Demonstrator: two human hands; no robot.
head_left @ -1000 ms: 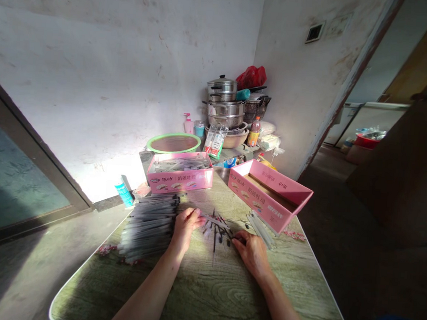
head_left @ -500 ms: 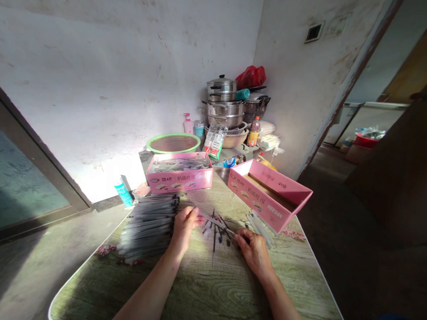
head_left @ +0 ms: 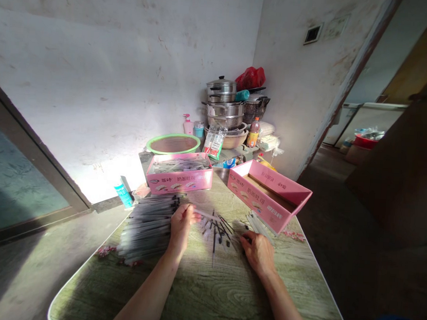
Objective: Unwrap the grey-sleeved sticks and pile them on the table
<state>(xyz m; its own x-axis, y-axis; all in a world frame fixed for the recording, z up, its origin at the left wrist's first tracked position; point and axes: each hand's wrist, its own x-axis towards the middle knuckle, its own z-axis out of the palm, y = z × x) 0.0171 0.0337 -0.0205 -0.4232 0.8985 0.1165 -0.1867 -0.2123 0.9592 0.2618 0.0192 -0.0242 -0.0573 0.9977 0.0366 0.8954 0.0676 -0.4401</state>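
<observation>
My left hand [head_left: 181, 226] is closed in a pinch on one end of a thin translucent strip [head_left: 206, 214], which looks like a narrow plastic sleeve and points to the right. Under its far end lies a small loose heap of dark thin sticks [head_left: 215, 233] with black tips. My right hand [head_left: 257, 251] is low over the table, fingertips pinched together beside small pale pieces; what they hold is too small to make out. Left of my left hand lies a wide stack of translucent sleeves with dark ends [head_left: 148, 226]. More pale strips [head_left: 260, 224] lie beyond my right hand.
A pink box [head_left: 179, 181] filled with similar strips stands at the back left of the wood-patterned table [head_left: 218, 297]. Another pink box [head_left: 265, 198] sits at the right, its brown bottom showing. Behind are a green-rimmed tray [head_left: 173, 143], stacked pots [head_left: 224, 113] and a bottle [head_left: 253, 132].
The strip's right end has left my right hand's fingers and stays in my left hand. My right hand has shifted slightly right; my left hand slightly left.
</observation>
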